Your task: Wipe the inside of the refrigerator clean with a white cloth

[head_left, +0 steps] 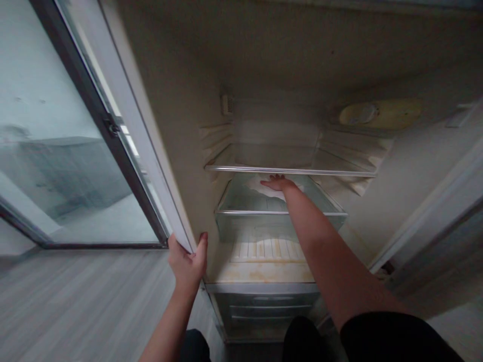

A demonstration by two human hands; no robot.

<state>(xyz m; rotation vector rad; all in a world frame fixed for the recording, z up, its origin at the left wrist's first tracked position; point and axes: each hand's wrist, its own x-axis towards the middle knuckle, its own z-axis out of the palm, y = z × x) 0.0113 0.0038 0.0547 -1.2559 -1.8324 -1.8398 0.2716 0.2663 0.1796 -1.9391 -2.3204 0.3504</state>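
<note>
My right hand (277, 183) reaches into an open refrigerator and lies flat, fingers stretched, on a thin white sheet. Whether this white sheet (256, 185) is cloth or paper, I cannot tell. It rests on the lower glass shelf (234, 202), beneath the upper shelf (287, 171). At the refrigerator's left side wall (166, 166), my left hand (189, 261) grips the front edge, its thumb on the inner side and its fingers hidden around the outside.
Yellowish stains mark the refrigerator floor (260, 275). Below it is a compartment with drawer fronts (271, 311). A yellowed lamp housing (381, 113) sits on the right inner wall. To the left stand a dark-framed glass door (75, 166) and a grey plank floor (94, 301).
</note>
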